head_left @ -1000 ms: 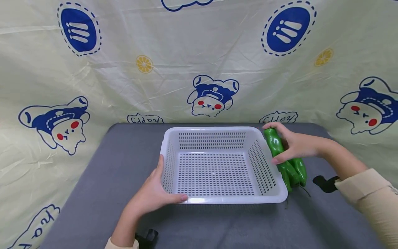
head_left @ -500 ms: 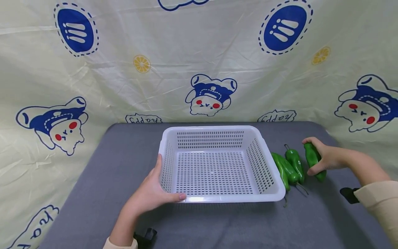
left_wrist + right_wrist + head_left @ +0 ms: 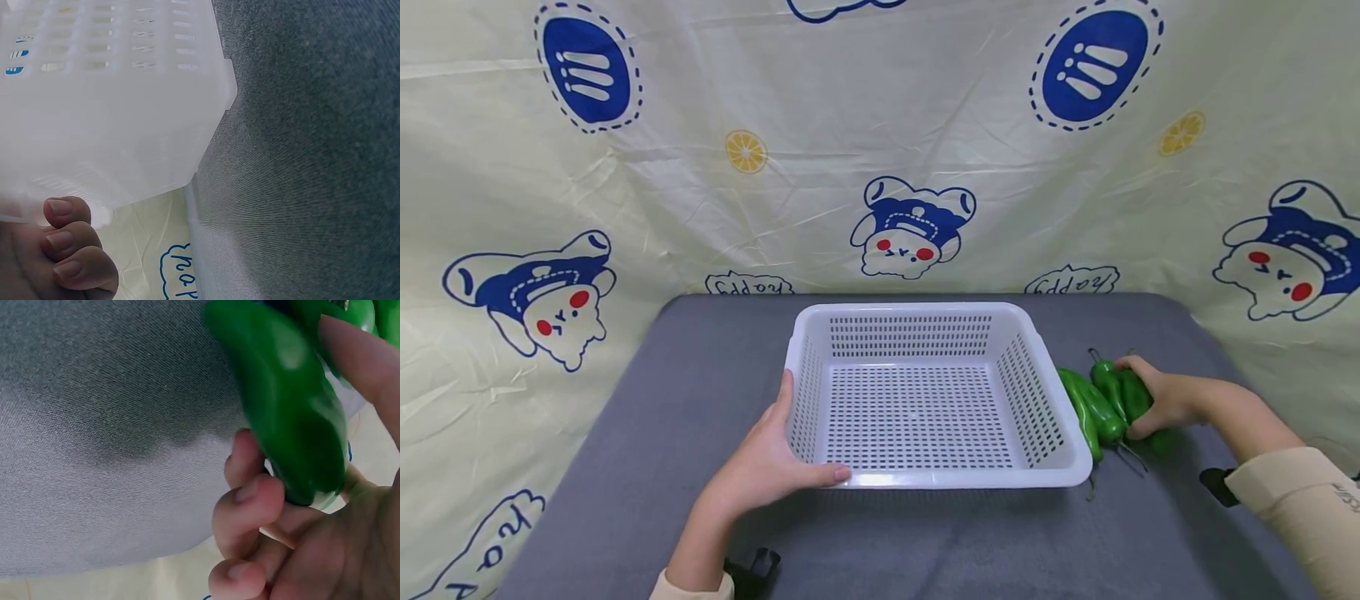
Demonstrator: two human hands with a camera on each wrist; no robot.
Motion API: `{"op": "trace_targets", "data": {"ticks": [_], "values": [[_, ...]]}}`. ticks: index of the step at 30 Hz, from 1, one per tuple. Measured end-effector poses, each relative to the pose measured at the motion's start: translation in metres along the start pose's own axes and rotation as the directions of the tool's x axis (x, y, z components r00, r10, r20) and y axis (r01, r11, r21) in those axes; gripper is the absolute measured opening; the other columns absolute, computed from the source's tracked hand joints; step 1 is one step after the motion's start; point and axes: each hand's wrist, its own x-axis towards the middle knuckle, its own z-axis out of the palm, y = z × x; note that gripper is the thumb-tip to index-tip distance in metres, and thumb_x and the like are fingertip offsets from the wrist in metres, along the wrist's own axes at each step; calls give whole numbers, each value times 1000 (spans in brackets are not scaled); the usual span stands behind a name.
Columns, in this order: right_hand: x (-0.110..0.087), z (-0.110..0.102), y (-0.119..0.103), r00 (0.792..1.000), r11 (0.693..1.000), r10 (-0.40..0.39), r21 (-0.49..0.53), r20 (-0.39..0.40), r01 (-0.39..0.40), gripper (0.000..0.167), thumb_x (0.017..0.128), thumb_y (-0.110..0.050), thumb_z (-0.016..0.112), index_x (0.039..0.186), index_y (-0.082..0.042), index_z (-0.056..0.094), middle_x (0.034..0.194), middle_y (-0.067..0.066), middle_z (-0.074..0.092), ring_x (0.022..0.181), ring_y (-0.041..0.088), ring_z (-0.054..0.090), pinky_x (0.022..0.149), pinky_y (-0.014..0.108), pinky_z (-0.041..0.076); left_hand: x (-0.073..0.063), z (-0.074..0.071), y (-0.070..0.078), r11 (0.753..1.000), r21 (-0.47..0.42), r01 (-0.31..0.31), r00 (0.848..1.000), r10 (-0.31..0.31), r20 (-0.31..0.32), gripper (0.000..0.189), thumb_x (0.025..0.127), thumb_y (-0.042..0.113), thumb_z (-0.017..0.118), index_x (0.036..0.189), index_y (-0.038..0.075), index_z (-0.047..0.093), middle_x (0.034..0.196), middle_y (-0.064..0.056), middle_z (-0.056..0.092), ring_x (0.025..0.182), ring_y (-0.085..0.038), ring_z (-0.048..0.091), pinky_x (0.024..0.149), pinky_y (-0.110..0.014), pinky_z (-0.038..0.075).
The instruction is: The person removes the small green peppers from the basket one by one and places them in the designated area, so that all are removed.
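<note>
A white perforated plastic basket sits mid-table with nothing in its interior. My left hand grips its near left corner, thumb over the front rim; in the left wrist view the curled fingers show by the basket wall. To the right of the basket, my right hand holds a green pepper between thumb and fingers. It lies close against another green pepper in the head view. Further green peppers lie beside the basket's right wall, stems toward the near side.
Grey cloth covers the table. A pale printed curtain hangs behind it and at both sides. A black strap-like piece shows at the right wrist, and another at the left.
My right hand moved right from the basket's right rim with a pepper, then back left and slightly nearer, bringing it beside the other peppers. The left hand and basket stayed in place.
</note>
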Motion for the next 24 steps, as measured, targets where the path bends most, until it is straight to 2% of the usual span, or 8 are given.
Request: {"op": "trace_targets", "data": {"ticks": [3,5,9,10,14,17,20,24], "values": [[2,2,2,999,999,33,27,20,-34,106,78,-23,79,148,1,3,129,44,28,110,51,43,87,62,44,0,0,1,1000,1,3,1000,-3,-2,144,63,45,93,159,29,-13,160,-12,26,120,-28,56,101,-48,47],[2,3,2,997,997,64,46,41,-66,108,80,-25,78,150,-1,-1,129,48,24,103,49,49,79,58,49,0,1,1,1000,6,2,1000,-2,-6,144,62,46,93,159,27,-13,160,-13,26,121,-28,56,102,-48,47],[-1,6,1,982,983,167,67,88,-173,114,85,-42,74,154,-6,-9,119,50,30,85,36,59,60,44,56,0,1,1,1000,17,-8,1000,8,-8,145,62,47,93,159,25,-13,162,-13,23,122,-28,55,103,-47,46],[-2,7,0,977,979,190,59,94,-197,115,85,-47,72,154,-7,-11,115,49,34,79,31,60,57,40,55,0,1,1,1000,15,-12,1000,13,-8,145,62,46,93,159,25,-13,162,-14,23,122,-28,55,103,-47,46],[-7,12,-2,966,971,231,28,119,-236,124,85,-63,66,153,-7,-21,100,40,47,74,29,64,57,40,56,1,2,1,1000,-3,-27,1000,27,-3,144,62,45,93,159,27,-13,161,-13,24,121,-28,56,102,-47,47],[-10,15,-3,957,965,256,11,138,-260,128,84,-71,61,151,-6,-27,86,28,59,70,26,66,55,35,54,1,3,1,1000,2,-25,1000,25,-4,144,62,46,93,159,27,-12,161,-13,25,121,-27,56,102,-47,47],[-12,17,-3,950,960,274,13,152,-279,129,84,-74,58,150,-6,-28,83,24,62,68,24,66,53,30,51,2,3,2,1000,26,-16,1000,16,-8,146,61,49,92,159,25,-13,161,-14,25,121,-27,56,103,-48,46],[-14,15,-5,956,964,259,26,137,-265,127,84,-74,58,152,-6,-25,90,28,59,67,24,65,52,28,48,2,2,3,998,62,-1,1000,2,-12,147,59,53,92,159,25,-12,162,-14,24,123,-27,54,105,-49,45]]}}
